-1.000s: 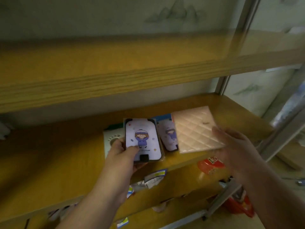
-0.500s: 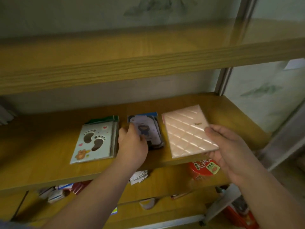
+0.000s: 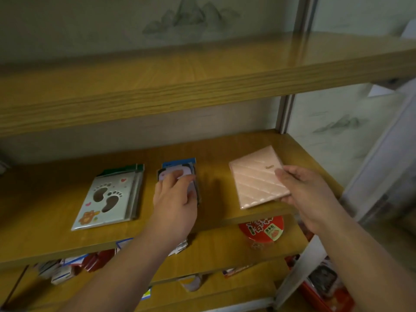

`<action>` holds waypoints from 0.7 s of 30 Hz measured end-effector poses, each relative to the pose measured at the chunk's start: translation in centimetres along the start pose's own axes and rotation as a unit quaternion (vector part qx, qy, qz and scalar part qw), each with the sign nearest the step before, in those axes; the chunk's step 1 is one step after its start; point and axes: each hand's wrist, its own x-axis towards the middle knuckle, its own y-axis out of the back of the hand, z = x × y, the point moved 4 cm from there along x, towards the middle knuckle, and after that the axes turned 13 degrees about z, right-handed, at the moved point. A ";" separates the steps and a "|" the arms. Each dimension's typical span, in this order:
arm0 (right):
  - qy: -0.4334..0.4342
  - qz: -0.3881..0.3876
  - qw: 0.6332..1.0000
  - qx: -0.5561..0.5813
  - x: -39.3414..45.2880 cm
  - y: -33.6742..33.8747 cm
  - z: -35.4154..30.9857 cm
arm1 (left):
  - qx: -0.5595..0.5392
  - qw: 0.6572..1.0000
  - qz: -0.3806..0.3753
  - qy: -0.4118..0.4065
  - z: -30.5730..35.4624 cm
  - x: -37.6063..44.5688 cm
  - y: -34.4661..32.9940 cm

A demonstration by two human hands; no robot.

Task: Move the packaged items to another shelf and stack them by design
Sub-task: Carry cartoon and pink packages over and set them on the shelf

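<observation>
On the middle wooden shelf [image 3: 216, 154] lie three groups of packaged items. A pale pack with a footprint design [image 3: 105, 199] tops a small stack at the left. In the centre sits a stack of purple cartoon packs [image 3: 177, 172]; my left hand [image 3: 175, 199] rests flat on top of it, fingers spread over the cover. At the right my right hand [image 3: 301, 192] grips the right edge of a pink quilted pack [image 3: 254, 181], which lies at or just above the shelf near its front edge.
An upper shelf board [image 3: 202, 86] overhangs close above. The lower shelf holds a red round tin [image 3: 261, 228] and several small packets [image 3: 67, 266]. A metal upright [image 3: 286, 113] stands at the back right, and a red bin [image 3: 326, 287] sits at floor level.
My left hand set the purple cartoon pack down on the centre stack and now presses on it. My right hand carried the pink quilted pack rightward, apart from that stack.
</observation>
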 end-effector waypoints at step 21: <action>0.353 0.015 0.878 -0.323 -2.9 -3.0 -5.0 | 0.041 0.997 0.025 -0.054 1.4 0.0 1.9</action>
